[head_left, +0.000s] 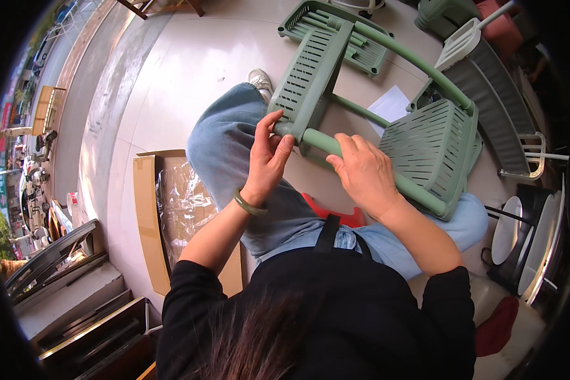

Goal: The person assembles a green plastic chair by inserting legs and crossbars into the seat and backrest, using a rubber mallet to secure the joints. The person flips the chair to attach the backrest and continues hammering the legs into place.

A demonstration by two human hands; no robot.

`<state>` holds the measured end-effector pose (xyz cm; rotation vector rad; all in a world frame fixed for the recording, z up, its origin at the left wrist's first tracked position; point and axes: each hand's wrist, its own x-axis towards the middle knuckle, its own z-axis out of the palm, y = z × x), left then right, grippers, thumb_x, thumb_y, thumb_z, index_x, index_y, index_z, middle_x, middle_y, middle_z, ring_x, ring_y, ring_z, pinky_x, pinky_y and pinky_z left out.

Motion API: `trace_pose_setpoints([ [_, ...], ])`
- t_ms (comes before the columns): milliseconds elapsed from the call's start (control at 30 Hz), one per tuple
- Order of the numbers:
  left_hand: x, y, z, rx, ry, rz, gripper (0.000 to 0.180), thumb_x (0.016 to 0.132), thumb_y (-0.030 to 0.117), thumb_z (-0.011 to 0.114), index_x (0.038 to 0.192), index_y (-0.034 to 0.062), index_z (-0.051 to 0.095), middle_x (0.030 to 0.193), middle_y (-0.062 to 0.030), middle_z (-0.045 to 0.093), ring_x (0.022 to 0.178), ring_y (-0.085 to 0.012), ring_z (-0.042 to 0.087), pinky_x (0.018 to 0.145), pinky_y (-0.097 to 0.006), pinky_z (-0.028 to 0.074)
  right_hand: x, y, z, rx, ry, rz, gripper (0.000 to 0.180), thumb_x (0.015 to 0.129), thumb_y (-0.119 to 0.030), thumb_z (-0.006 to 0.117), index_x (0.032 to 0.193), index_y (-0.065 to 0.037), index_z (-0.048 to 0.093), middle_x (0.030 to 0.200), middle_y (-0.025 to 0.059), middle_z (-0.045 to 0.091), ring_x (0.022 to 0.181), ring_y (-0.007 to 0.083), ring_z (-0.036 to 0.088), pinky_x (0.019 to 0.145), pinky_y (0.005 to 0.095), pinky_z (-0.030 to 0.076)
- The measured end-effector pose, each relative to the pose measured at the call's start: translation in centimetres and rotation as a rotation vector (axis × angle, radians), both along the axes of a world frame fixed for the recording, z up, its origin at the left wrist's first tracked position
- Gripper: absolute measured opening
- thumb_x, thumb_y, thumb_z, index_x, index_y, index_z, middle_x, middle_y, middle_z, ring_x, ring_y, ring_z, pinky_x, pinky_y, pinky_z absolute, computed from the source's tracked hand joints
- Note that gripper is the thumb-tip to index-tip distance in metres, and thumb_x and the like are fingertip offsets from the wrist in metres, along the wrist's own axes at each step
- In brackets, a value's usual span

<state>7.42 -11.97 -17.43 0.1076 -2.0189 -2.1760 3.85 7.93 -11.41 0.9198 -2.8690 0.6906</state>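
A green plastic rack frame (449, 142) leans across my lap, with slotted baskets joined by round tubes. My left hand (267, 158) is closed on a short grey-green tube end (284, 128) that sticks out of the left slotted basket (307, 76). Thumb and forefinger lie on either side of this end. My right hand (366, 174) wraps over the near green tube (323, 142), a little right of where it meets that basket. Its palm hides part of the tube.
Another green basket (367, 54) with loose tubes lies on the floor ahead. White paper (389, 106) lies beyond the frame. An opened cardboard box (147, 221) with clear plastic wrap is at my left. A folded grey chair (497, 88) stands at right. Something red (354, 219) shows beneath me.
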Motion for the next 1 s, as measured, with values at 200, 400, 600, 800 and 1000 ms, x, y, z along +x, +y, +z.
trace_pose_setpoints([
  [200,-0.4,-0.8,0.9,-0.068,-0.064,-0.054,0.038,0.098,0.015,0.056,0.131,0.0063,0.041,0.102,0.0001,0.049,0.081,-0.0051,0.045,0.073,-0.018,0.04,0.1,-2.6,-0.8,0.118,0.012,-0.061,0.028,0.079,-0.023,0.071,0.09,-0.005,0.053,0.081,0.0102,0.059,0.073,0.028,0.064,0.064,0.0396,0.052],
  [400,-0.6,-0.5,0.3,-0.189,-0.047,-0.056,0.035,0.1,0.021,0.051,0.127,0.005,0.035,0.097,-0.0046,0.049,0.082,-0.011,0.046,0.075,-0.026,0.042,-0.2,-2.7,-1.7,0.183,0.034,-0.056,0.029,0.076,-0.018,0.074,0.086,-0.005,0.05,0.075,0.0101,0.06,0.07,0.0286,0.065,0.061,0.0399,0.052],
  [600,-0.7,0.1,-0.6,-0.22,-0.007,-0.068,0.029,0.104,0.024,0.041,0.127,0.0078,0.033,0.094,-0.0039,0.046,0.077,-0.0099,0.044,0.07,-0.023,0.041,-1.2,-2.9,-0.6,0.256,-0.172,-0.022,0.018,0.08,-0.017,0.065,0.085,-0.002,0.055,0.074,0.0158,0.066,0.071,0.0312,0.069,0.062,0.04,0.055],
  [800,-0.2,0.1,-1.0,-0.24,0.006,-0.077,0.03,0.104,0.025,0.041,0.127,0.0077,0.033,0.089,-0.0036,0.047,0.076,-0.01,0.045,0.069,-0.023,0.041,-2.8,-2.5,0.1,0.14,-0.438,0.094,0.034,0.08,-0.029,0.074,0.083,0.002,0.059,0.071,0.0221,0.063,0.066,0.0352,0.067,0.06,0.0436,0.053],
  [1000,-0.1,-0.1,-0.5,-0.219,-0.022,-0.088,0.031,0.103,0.024,0.043,0.127,0.0068,0.034,0.091,-0.0045,0.048,0.079,-0.0107,0.046,0.071,-0.024,0.042,-6.2,-2.1,-0.4,-0.024,-1.348,0.156,0.034,0.081,-0.026,0.073,0.073,-0.002,0.051,0.053,0.0004,0.042,0.04,0.0105,0.04,0.035,0.0281,0.033],
])
